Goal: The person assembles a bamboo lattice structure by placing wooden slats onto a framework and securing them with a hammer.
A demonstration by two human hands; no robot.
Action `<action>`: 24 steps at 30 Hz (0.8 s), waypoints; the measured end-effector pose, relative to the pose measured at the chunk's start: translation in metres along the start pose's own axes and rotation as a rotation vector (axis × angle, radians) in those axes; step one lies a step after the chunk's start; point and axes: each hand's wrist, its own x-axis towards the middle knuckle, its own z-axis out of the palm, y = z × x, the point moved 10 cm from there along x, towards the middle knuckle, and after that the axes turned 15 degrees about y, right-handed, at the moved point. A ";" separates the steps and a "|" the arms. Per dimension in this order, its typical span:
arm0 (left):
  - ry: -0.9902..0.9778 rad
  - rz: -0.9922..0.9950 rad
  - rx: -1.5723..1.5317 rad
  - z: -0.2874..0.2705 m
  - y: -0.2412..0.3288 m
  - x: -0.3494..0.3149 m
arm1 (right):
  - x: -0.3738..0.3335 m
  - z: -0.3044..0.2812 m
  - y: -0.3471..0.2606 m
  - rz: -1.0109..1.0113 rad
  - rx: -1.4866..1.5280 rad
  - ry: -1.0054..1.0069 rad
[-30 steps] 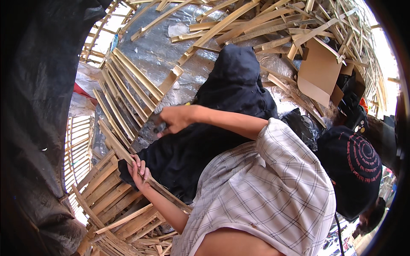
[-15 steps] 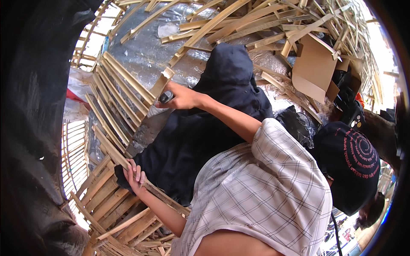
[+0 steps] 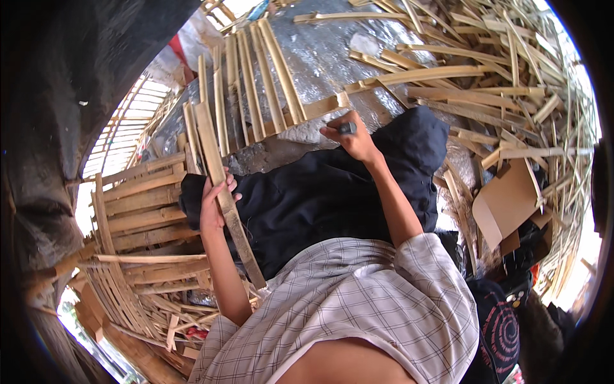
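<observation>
My left hand is closed round a long split bamboo slat, which slants from the row of slats down to my shirt. In my right hand is a tool with a dark rounded handle; its working end cannot be made out. That hand is close to the right end of a flat bamboo crosspiece. Several upright bamboo strips stand side by side along this crosspiece. Black cloth covers my legs beneath both hands.
Loose bamboo pieces lie heaped at the far right, over grey sheeting. A bamboo slatted frame is at the left. At the right are an open cardboard box and a black cap with a reddish spiral.
The view has turned, so the strips and both hands now appear farther right. The slat in my left hand now stands steeper. My right hand still grips the tool.
</observation>
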 end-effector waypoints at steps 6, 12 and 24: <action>0.009 -0.010 0.101 0.012 0.001 -0.006 | 0.000 0.005 0.019 0.095 -0.005 -0.036; -0.083 -0.028 0.093 0.020 -0.002 -0.008 | 0.005 -0.003 0.024 0.177 -0.037 0.058; -0.073 -0.042 0.091 0.014 -0.001 -0.012 | -0.007 -0.009 -0.022 -0.019 -0.101 -0.030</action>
